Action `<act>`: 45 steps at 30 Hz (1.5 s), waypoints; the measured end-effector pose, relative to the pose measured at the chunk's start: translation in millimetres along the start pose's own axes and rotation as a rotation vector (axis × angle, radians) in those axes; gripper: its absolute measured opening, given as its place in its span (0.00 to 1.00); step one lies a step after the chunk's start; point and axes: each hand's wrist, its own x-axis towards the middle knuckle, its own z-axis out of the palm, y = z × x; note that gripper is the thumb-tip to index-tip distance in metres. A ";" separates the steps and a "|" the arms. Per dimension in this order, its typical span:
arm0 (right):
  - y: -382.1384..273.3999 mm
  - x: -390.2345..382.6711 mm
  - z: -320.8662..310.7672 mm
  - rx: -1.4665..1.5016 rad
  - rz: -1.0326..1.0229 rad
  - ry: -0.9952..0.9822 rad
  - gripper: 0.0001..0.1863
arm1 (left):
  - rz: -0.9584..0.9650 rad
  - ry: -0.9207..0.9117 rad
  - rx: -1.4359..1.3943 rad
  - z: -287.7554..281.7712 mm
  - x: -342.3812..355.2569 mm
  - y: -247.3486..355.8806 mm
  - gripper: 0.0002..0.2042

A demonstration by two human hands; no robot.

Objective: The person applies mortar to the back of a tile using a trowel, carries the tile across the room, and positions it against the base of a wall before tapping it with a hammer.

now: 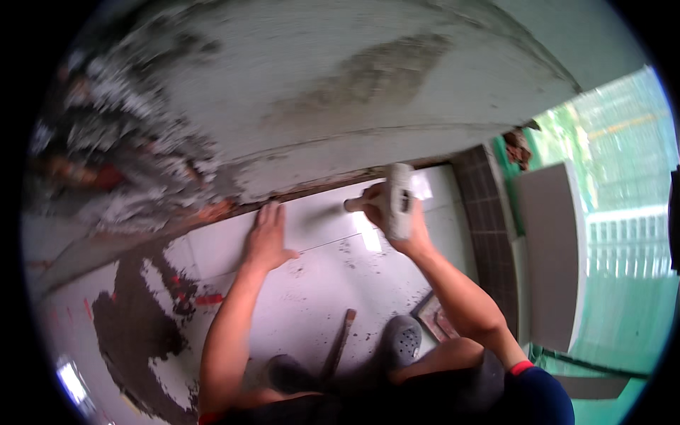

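Observation:
My right hand (405,225) grips a pale mallet (399,205) close to its head, above a white tile (319,216) along the foot of the wall. The mallet's short handle end sticks out to the left of my fingers. Flat on the same tile rests my left hand (268,239), fingers stretched toward the wall and thumb spread to the right. Whether the mallet touches the tile I cannot tell. Dark crumbs are scattered over the white tiled floor (304,297) just behind my hands.
Grey mortar (138,319) is smeared across the left floor, near a red strip (209,299). A wooden-handled tool (341,340) lies between my feet. Rough grey wall (297,99) rises ahead. Dark tiled edging (485,205), a pale panel (552,255) and green netting (630,297) stand right.

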 end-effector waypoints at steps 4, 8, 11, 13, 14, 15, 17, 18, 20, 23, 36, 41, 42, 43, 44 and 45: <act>24.6 -7.0 25.9 -0.203 -0.136 -0.032 0.06 | 0.043 0.045 0.014 12.9 -11.1 -9.6 0.58; 16.4 -2.0 19.3 -0.405 -0.270 -0.140 0.09 | 0.038 -0.024 0.104 8.5 -2.0 -0.7 0.57; -10.4 5.8 24.7 -0.396 -0.224 -0.356 0.11 | 0.008 0.148 0.158 38.6 1.4 -4.7 0.54; -50.1 8.8 41.4 -0.352 -0.358 -0.389 0.11 | 0.003 0.143 0.052 31.5 -5.5 -1.4 0.52; -71.0 11.9 51.8 -0.296 -0.492 -0.414 0.12 | -0.008 0.177 0.036 35.0 -7.3 -1.3 0.53; -80.6 15.3 63.2 -0.219 -0.583 -0.448 0.16 | -0.012 0.207 0.018 39.2 -7.6 -0.3 0.55; -122.1 14.3 92.3 -0.228 -0.651 -0.568 0.14 | -0.023 0.249 -0.019 46.6 -13.1 -4.5 0.58; -130.3 12.8 114.9 -0.101 -0.713 -0.574 0.13 | -0.025 0.262 -0.038 49.7 -16.3 -7.6 0.59; -129.4 11.2 149.2 0.072 -0.730 -0.583 0.14 | 0.016 0.331 -0.116 55.4 -15.3 -13.0 0.57; -66.4 3.4 187.8 0.028 -0.499 -0.504 0.14 | 0.117 0.360 -0.989 20.6 -20.7 -10.2 0.51; -76.0 -6.7 212.0 -0.143 -0.483 -0.119 0.07 | 0.077 0.456 -0.907 75.1 5.9 -14.8 0.34; -63.9 -20.3 217.6 -0.671 -0.507 -0.068 0.14 | 0.014 0.391 0.035 87.4 19.9 -22.6 0.28; -64.6 -15.7 219.0 -0.429 -0.471 -0.067 0.13 | 0.011 0.397 0.137 61.2 14.2 -18.4 0.26; -64.7 -11.4 220.1 -0.180 -0.444 -0.062 0.13 | 0.006 0.403 0.239 36.0 8.3 -14.3 0.25; -63.2 -11.3 219.8 0.017 -0.396 -0.068 0.13 | 0.106 0.597 0.028 29.2 -1.4 -15.6 0.23; -64.4 -13.8 220.2 0.216 -0.342 -0.085 0.13 | 0.113 0.560 -0.393 38.7 -1.6 -15.2 0.22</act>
